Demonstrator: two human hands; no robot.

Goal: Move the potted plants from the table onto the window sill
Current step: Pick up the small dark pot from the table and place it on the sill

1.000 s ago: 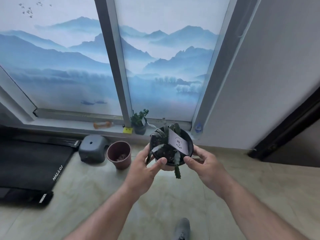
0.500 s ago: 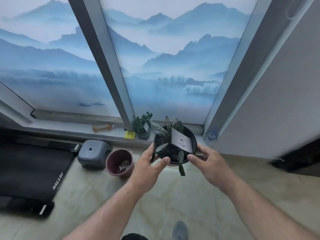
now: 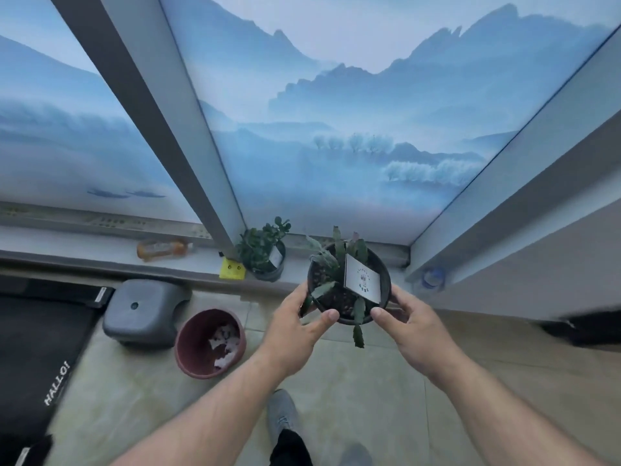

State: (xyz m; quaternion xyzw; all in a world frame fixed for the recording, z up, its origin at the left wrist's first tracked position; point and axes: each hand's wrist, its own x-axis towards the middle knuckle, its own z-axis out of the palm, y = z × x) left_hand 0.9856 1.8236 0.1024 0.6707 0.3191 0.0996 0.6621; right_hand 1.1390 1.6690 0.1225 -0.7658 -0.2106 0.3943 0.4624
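I hold a black pot with a cactus-like plant point(image 3: 339, 297) and a white label card in front of me, at the near edge of the window sill point(image 3: 198, 264). My left hand point(image 3: 295, 326) grips its left rim, thumb on the front. My right hand point(image 3: 408, 322) grips its right side, thumb at the front rim. A second small potted plant point(image 3: 263, 252) with round leaves stands on the sill beside the window post, left of the held pot.
An orange bottle point(image 3: 163, 248) lies on the sill, with a yellow sticker point(image 3: 232, 269) on its edge. On the floor stand a maroon pot point(image 3: 210, 343), a grey stool point(image 3: 142, 312) and a black treadmill point(image 3: 37, 348). My shoe point(image 3: 282, 415) is below.
I have stepped closer to the window. The held pot has moved forward and now hangs at the sill's edge, right of the plant standing there.
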